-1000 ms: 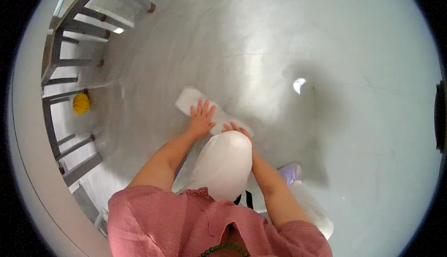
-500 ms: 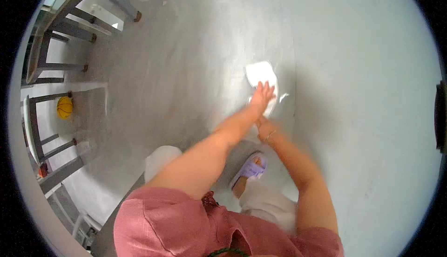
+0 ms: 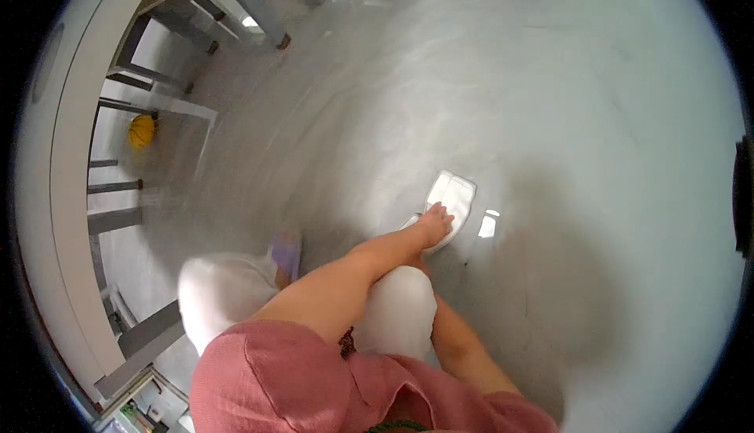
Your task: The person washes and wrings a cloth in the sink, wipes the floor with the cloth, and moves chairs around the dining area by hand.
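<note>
A white folded cloth (image 3: 457,196) lies on the grey floor (image 3: 377,119), just ahead of my raised knee. On its lower part rests my left hand (image 3: 435,224), pressed down with the fingers apart. My right forearm (image 3: 463,347) passes behind the knee, and my right hand is hidden beneath my left arm and the knee, so its fingers do not show.
Grey chair or table legs (image 3: 255,9) stand at the upper left, with a yellow ball (image 3: 141,131) among them. A pale panel edge (image 3: 71,197) runs down the left side. A purple slipper (image 3: 287,255) is on the floor beside my left arm.
The cloth and both hands went up and right across the floor, then back down toward me. My knee has come up over the right arm, and the purple slipper now shows farther left.
</note>
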The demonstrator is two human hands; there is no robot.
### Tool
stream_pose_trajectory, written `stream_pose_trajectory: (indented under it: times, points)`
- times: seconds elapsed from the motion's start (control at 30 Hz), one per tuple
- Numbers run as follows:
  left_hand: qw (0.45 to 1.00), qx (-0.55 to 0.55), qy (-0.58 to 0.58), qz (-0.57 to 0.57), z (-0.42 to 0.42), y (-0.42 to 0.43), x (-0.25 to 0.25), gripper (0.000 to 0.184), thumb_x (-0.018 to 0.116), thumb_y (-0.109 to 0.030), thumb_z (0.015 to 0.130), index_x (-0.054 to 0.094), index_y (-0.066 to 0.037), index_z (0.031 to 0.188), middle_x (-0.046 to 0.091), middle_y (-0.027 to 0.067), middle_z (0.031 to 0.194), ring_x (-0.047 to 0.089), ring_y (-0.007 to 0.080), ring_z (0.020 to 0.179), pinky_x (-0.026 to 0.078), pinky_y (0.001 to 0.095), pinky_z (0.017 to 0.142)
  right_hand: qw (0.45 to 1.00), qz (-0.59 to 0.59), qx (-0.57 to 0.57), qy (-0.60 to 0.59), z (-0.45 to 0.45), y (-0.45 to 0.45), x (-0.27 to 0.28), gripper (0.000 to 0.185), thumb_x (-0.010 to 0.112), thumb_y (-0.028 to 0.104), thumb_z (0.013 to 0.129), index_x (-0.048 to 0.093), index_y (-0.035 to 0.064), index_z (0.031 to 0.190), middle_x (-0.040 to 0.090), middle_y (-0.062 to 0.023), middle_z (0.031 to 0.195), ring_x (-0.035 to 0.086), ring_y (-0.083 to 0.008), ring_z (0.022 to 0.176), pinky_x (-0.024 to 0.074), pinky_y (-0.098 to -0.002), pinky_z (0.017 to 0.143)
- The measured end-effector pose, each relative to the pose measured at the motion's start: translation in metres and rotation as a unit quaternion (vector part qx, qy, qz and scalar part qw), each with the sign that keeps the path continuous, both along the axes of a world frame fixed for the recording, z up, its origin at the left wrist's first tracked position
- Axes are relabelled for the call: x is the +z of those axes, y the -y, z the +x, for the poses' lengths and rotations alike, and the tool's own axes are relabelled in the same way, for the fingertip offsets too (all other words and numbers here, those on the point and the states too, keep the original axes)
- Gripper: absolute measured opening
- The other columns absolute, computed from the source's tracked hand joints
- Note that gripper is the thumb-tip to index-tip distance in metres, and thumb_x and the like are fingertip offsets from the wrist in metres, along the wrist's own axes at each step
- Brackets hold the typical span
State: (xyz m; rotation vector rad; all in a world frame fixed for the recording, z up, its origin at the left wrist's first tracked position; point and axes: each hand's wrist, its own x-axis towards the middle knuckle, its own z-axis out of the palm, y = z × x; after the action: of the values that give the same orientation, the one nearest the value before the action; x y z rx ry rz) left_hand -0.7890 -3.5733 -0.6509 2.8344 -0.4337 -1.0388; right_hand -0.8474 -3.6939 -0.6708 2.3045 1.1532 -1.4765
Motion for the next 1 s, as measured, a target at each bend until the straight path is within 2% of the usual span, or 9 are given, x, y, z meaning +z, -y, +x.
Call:
stream_pose_trajectory:
  times: [0.33, 0.37, 0.4, 0.47, 0.5, 0.63, 0.7, 0.83, 1.0]
  points:
    - [0.96, -0.013, 0.256, -0.108, -0.003, -0.001, -0.056, 0.051, 0.046, -0.031, 0.087, 0.038, -0.016, 0.135, 0.015, 0.0053, 0.148, 0.011, 0.0236, 0.136, 0.012, 0.0455, 0.108, 0.983, -0.124, -0.043, -0.129, 0.029, -0.01, 0.043, 0.082, 0.066, 0.021, 0.072, 0.02, 0.0083, 0.139, 0.023, -0.0151, 0.143, 0.035, -0.0304, 0.125, 0.0396, -0.0386, 0.096]
    - [0.957, -0.02, 0.258, -0.131, 0.009, -0.001, -0.063, 0.055, 0.048, -0.034, 0.085, 0.036, -0.017, 0.136, 0.015, 0.0049, 0.148, 0.011, 0.0228, 0.136, 0.012, 0.0451, 0.108, 0.986, -0.11, -0.062, -0.112, 0.034, -0.008, 0.039, 0.085, 0.068, 0.02, 0.071, 0.02, 0.0078, 0.139, 0.022, -0.0154, 0.144, 0.034, -0.0304, 0.126, 0.0393, -0.0384, 0.096]
    - [0.954, -0.024, 0.259, -0.15, 0.023, 0.0, -0.07, 0.059, 0.05, -0.037, 0.083, 0.035, -0.017, 0.136, 0.014, 0.0046, 0.148, 0.01, 0.0219, 0.137, 0.011, 0.0447, 0.108, 0.992, 0.089, -0.086, 0.006, 0.031, 0.008, 0.037, 0.089, 0.071, 0.018, 0.067, 0.02, 0.0068, 0.139, 0.024, -0.0159, 0.143, 0.036, -0.0314, 0.124, 0.0391, -0.0381, 0.096]
    - [0.956, -0.021, 0.266, -0.121, 0.06, -0.014, -0.067, 0.06, 0.049, -0.043, 0.084, 0.034, -0.02, 0.137, 0.012, 0.0035, 0.149, 0.007, 0.0212, 0.137, 0.008, 0.0442, 0.109, 0.99, 0.078, -0.115, 0.035, 0.058, -0.011, 0.032, 0.091, 0.069, 0.015, 0.065, 0.017, 0.0076, 0.14, 0.025, -0.0114, 0.144, 0.043, -0.0336, 0.117, 0.0398, -0.0423, 0.093]
    - [0.958, -0.01, 0.262, -0.117, 0.078, -0.024, -0.066, 0.061, 0.048, -0.044, 0.084, 0.033, -0.02, 0.138, 0.011, 0.0033, 0.149, 0.006, 0.0208, 0.137, 0.008, 0.0441, 0.109, 0.988, 0.086, -0.118, 0.059, 0.075, -0.021, 0.027, 0.091, 0.071, 0.017, 0.066, 0.018, 0.0045, 0.14, 0.022, -0.0131, 0.145, 0.035, -0.0309, 0.124, 0.0317, -0.0392, 0.1]
    - [0.955, -0.003, 0.276, -0.104, 0.159, -0.105, -0.059, 0.061, 0.041, -0.048, 0.088, 0.026, -0.022, 0.14, 0.009, 0.0032, 0.149, 0.007, 0.0209, 0.137, 0.007, 0.0442, 0.109, 0.984, 0.097, -0.081, 0.127, 0.136, -0.094, 0.018, 0.09, 0.072, 0.019, 0.069, 0.019, -0.0003, 0.138, 0.016, -0.0137, 0.146, 0.021, -0.0289, 0.132, 0.0184, -0.0356, 0.108]
    - [0.956, 0.016, 0.28, -0.089, 0.188, -0.147, -0.062, 0.061, 0.041, -0.048, 0.088, 0.025, -0.022, 0.14, 0.009, 0.0033, 0.149, 0.007, 0.0206, 0.137, 0.007, 0.0439, 0.109, 0.981, 0.013, -0.078, 0.175, 0.165, -0.136, 0.013, 0.088, 0.069, 0.024, 0.07, 0.019, 0.0061, 0.14, 0.011, -0.0052, 0.148, 0.02, -0.0284, 0.133, 0.0312, -0.0398, 0.103]
    - [0.966, 0.084, 0.231, -0.081, 0.21, -0.233, -0.041, 0.062, 0.04, -0.049, 0.088, 0.022, -0.022, 0.141, 0.008, 0.0037, 0.149, 0.007, 0.0204, 0.137, 0.008, 0.0431, 0.11, 0.975, 0.078, -0.074, 0.194, 0.199, -0.215, 0.013, 0.086, 0.068, 0.026, 0.073, 0.019, 0.0011, 0.139, 0.012, -0.0115, 0.148, 0.024, -0.0323, 0.13, 0.0236, -0.0357, 0.107]
    - [0.915, 0.243, 0.308, -0.091, 0.122, -0.4, -0.063, 0.063, 0.053, -0.037, 0.085, 0.028, -0.015, 0.138, 0.013, 0.0084, 0.148, 0.013, 0.026, 0.136, 0.013, 0.0472, 0.109, 0.962, 0.14, -0.003, 0.234, 0.151, -0.344, 0.002, 0.078, 0.066, 0.026, 0.073, 0.026, 0.0085, 0.137, 0.015, -0.0027, 0.148, 0.026, -0.0281, 0.13, 0.0338, -0.0421, 0.099]
